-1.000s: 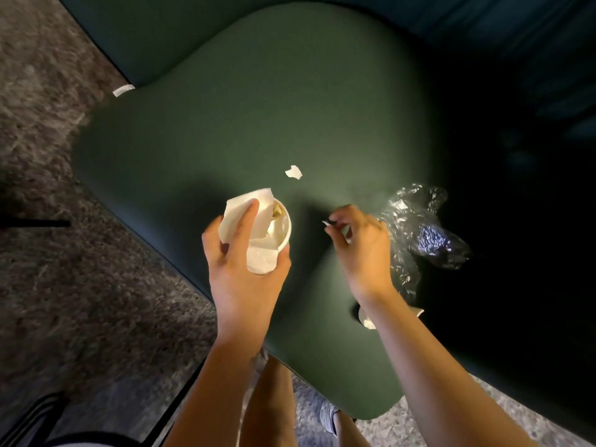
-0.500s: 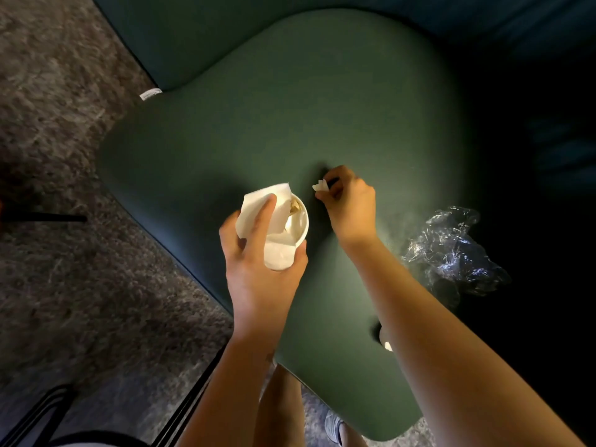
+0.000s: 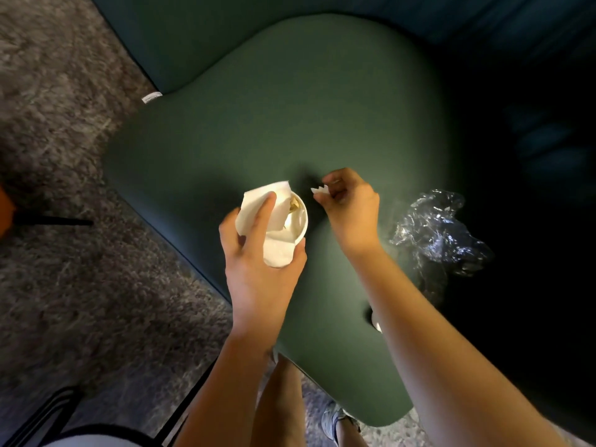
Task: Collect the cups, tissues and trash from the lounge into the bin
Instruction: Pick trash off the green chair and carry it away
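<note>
**Head view, seat cushion seen from above.** At the far left the carpet bordered the green seat cushion, and a small white tag showed at the cushion's far left corner.

Left of centre, the left hand was curled round a white paper cup, held above the cushion's left edge. One finger pressed a tissue against the cup's mouth, and more crumpled paper sat inside.

Just right of the rim, the paper scrap was pinched between the thumb and fingertips of the right hand. It was raised off the fabric and close to the cup without touching it.

One second earlier this scrap had lain loose near the middle of the cushion while the right hand worked beside the plastic wrap. Half a second earlier the hand had reached it. The scrap had thus passed from the seat into the grip, and the middle of the cushion now carried no loose paper.

Judged from this, the scrap was collected, and dropping it into the cup seemed the likely next step.

Further right, the crumpled clear plastic wrap lay untouched at the cushion's right edge, against the dark surround. A small white piece, partly hidden by the right forearm, remained near the front edge. Both awaited pickup, and no bin was in view.
</note>
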`<state>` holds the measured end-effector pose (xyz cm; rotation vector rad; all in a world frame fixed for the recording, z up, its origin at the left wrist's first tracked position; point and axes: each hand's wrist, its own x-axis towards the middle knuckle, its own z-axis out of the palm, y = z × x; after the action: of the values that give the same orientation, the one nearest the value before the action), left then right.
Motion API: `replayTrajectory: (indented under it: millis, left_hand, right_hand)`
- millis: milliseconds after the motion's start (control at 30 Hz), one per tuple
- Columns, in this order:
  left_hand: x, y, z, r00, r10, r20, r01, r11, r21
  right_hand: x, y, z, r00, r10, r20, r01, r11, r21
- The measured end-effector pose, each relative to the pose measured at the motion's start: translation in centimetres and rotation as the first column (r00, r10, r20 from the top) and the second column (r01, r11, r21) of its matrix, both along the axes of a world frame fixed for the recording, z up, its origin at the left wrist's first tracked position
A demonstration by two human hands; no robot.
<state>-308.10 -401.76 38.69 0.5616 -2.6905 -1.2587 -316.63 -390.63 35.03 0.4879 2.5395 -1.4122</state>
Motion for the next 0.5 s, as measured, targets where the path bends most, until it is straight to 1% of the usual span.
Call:
replayTrajectory:
  millis: [33, 67, 133, 167, 200, 233, 267, 300, 367, 433, 500]
  left_hand:
    - [0.6, 0.4, 0.3, 1.0, 0.001, -0.005, -0.001, 1.0, 0.006]
    - [1.2, 0.9, 0.6, 1.0, -0.002, -0.014, 0.002, 1.0, 0.01]
    - [2.4, 2.1, 1.2, 0.999, -0.02, -0.031, 0.02, 1.0, 0.0]
    - [3.1, 2.8, 1.5, 0.999, -0.034, -0.032, 0.034, 0.999, -0.012]
    - [3.8, 3.5, 1.7, 0.998, -0.052, -0.028, 0.051, 0.998, -0.022]
    - [4.5, 4.3, 1.9, 0.997, -0.069, -0.02, 0.068, 0.997, -0.021]
    - [5.3, 5.1, 2.2, 0.996, -0.084, -0.011, 0.083, 0.996, -0.005]
    - [6.0, 5.9, 2.4, 0.995, -0.098, -0.002, 0.098, 0.995, 0.02]
    - [7.5, 7.2, 2.7, 0.992, -0.128, 0.002, 0.127, 0.99, 0.062]
    - [8.8, 8.4, 3.1, 0.991, -0.134, -0.011, 0.135, 0.987, 0.085]
    - [10.1, 9.4, 3.4, 0.99, -0.134, -0.036, 0.136, 0.988, 0.074]
  right_hand:
    - [0.8, 0.5, 1.3, 0.999, -0.041, -0.009, 0.04, 0.998, -0.051]
    - [1.7, 1.1, 2.7, 0.996, -0.091, -0.023, 0.087, 0.986, -0.141]
    - [3.9, 2.2, 5.9, 0.983, -0.176, -0.049, 0.144, 0.914, -0.379]
    - [5.0, 2.8, 7.4, 0.981, -0.184, -0.062, 0.135, 0.875, -0.464]
    - [6.2, 3.4, 8.7, 0.983, -0.168, -0.072, 0.108, 0.852, -0.512]
    - [7.3, 3.9, 9.8, 0.988, -0.134, -0.078, 0.073, 0.846, -0.527]
    - [8.3, 4.3, 10.6, 0.993, -0.09, -0.08, 0.037, 0.86, -0.51]
    - [9.3, 4.8, 11.1, 0.996, -0.041, -0.077, 0.001, 0.889, -0.458]
    - [10.9, 5.7, 11.6, 0.997, 0.038, -0.073, -0.059, 0.949, -0.31]
    - [12.4, 6.8, 11.8, 0.993, 0.079, -0.09, -0.097, 0.973, -0.21]
    - [13.8, 7.9, 12.1, 0.986, 0.114, -0.121, -0.133, 0.978, -0.162]
